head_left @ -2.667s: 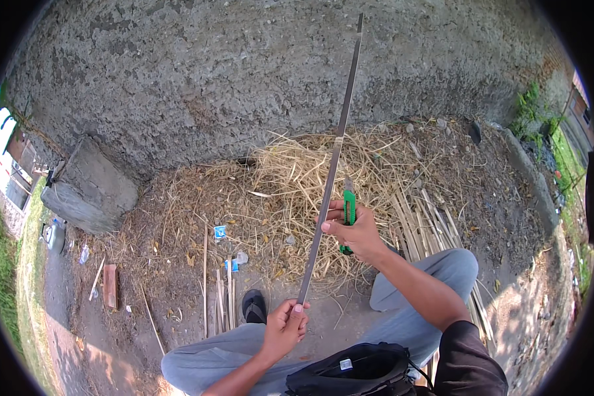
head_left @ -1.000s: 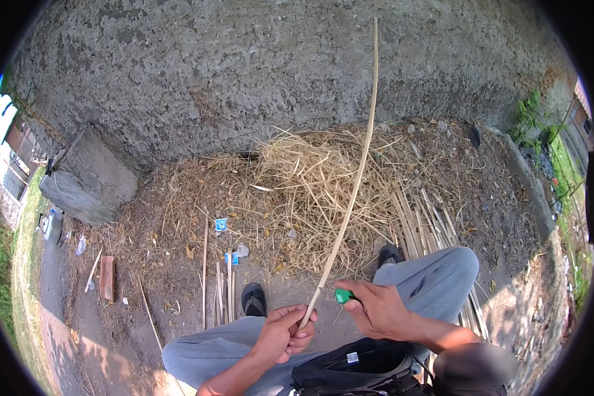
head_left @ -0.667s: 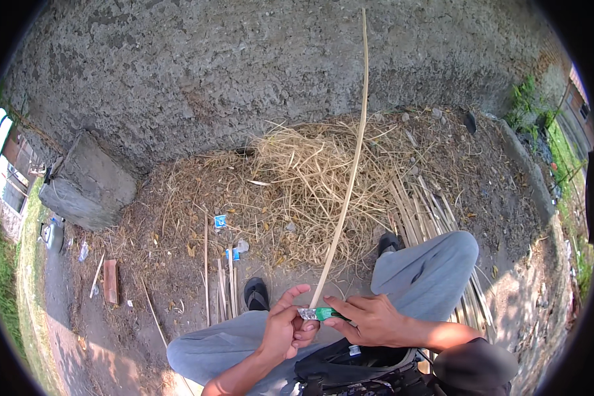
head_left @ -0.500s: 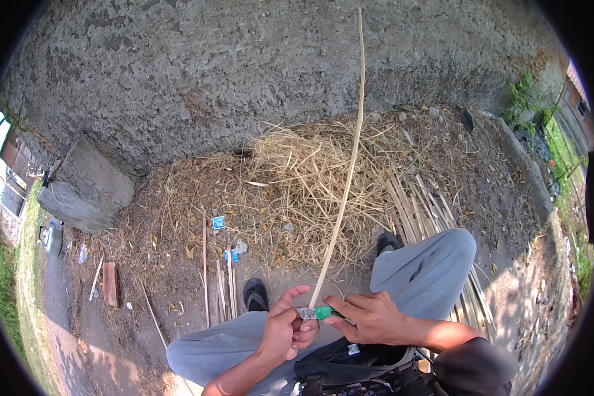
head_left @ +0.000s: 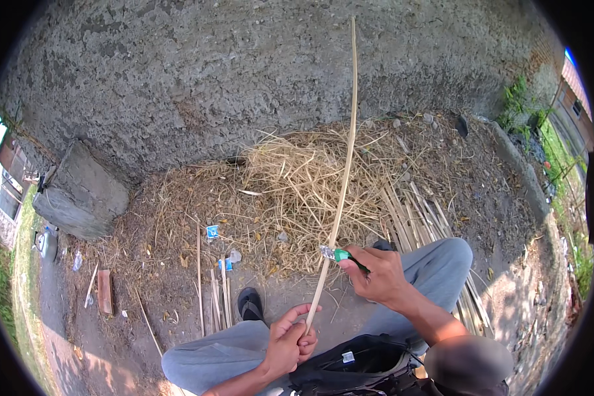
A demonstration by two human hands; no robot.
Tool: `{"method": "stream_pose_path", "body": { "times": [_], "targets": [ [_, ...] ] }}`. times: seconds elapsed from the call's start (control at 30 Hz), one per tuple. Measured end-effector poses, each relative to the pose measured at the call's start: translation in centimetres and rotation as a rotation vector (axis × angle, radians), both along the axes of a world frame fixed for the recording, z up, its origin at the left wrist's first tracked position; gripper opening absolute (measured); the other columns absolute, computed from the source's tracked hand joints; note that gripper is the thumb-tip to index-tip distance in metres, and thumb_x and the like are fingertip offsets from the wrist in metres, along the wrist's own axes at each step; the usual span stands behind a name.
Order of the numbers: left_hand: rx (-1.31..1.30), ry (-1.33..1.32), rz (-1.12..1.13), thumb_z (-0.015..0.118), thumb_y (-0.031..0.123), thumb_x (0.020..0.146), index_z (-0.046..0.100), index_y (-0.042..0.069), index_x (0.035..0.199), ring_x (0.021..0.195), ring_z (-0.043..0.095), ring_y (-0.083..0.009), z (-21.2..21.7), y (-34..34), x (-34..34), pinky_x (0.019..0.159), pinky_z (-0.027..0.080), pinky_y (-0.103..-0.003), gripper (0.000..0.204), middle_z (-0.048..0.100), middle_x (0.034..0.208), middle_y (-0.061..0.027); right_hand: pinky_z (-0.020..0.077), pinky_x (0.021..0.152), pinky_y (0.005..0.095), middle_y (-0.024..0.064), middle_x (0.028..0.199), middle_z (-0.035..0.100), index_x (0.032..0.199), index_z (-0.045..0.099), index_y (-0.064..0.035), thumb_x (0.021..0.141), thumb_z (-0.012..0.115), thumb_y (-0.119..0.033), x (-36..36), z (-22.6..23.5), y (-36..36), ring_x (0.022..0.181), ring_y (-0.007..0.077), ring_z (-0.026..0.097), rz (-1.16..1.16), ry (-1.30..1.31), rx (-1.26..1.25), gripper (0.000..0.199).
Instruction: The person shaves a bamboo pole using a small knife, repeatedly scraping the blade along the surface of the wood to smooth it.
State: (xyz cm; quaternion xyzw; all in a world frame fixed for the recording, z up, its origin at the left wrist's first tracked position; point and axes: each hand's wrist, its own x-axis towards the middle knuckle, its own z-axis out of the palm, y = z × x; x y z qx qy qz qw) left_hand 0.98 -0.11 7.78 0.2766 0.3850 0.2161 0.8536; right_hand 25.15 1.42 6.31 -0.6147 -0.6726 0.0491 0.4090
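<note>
A long, pale bamboo-like strip (head_left: 347,168) rises from my lap, its far end in front of the grey wall. My left hand (head_left: 287,344) is closed around the strip's near end, the index finger stretched along it. Farther up, my right hand (head_left: 380,276) grips a green-handled knife (head_left: 340,254). The knife's silvery, wrapped-looking end lies across the strip and touches it; the blade edge is too small to make out. Beyond the strip is a heap of curly shavings (head_left: 297,165) on the ground.
Several split strips (head_left: 435,228) lie beside my right leg, and thinner sticks (head_left: 200,284) near my left foot. A rough wall (head_left: 244,79) stands ahead, with a concrete block (head_left: 86,191) at left. A brick (head_left: 105,292) and blue wrappers (head_left: 212,231) lie on the ground.
My right hand and the knife have moved away from my left hand, forward along the strip. My left hand has stayed at the near end, slightly lower.
</note>
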Motion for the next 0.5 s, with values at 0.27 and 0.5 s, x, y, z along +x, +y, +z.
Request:
{"method": "stream_pose_path", "body": {
  "times": [0.27,0.5],
  "targets": [
    [0.107,0.087,0.048,0.033,0.004,0.099,0.049,0.003,0.131,0.044,0.025,-0.0056,0.0,0.4,-0.2,0.04,0.019,-0.024,0.036,0.032,0.06,0.0004,0.0428,0.042,0.0385,0.0104,0.064,0.065,0.102,0.072,-0.0093,0.093,0.069,-0.034,3.3,0.3,5.8,0.047,0.0287,0.059,-0.071,-0.035,0.09,0.026],
    [0.038,0.064,0.018,0.035,0.003,0.1,0.05,0.005,0.136,0.047,0.027,-0.0056,-2.3,0.1,-1.0,0.042,0.02,-0.024,0.04,0.034,0.062,0.0007,0.0427,0.048,0.0451,0.0131,0.053,0.054,0.093,0.073,-0.0081,0.098,0.06,-0.04,9.6,1.4,12.5,0.049,0.0357,0.056,-0.193,-0.083,-0.012,0.035]
  ]
}}
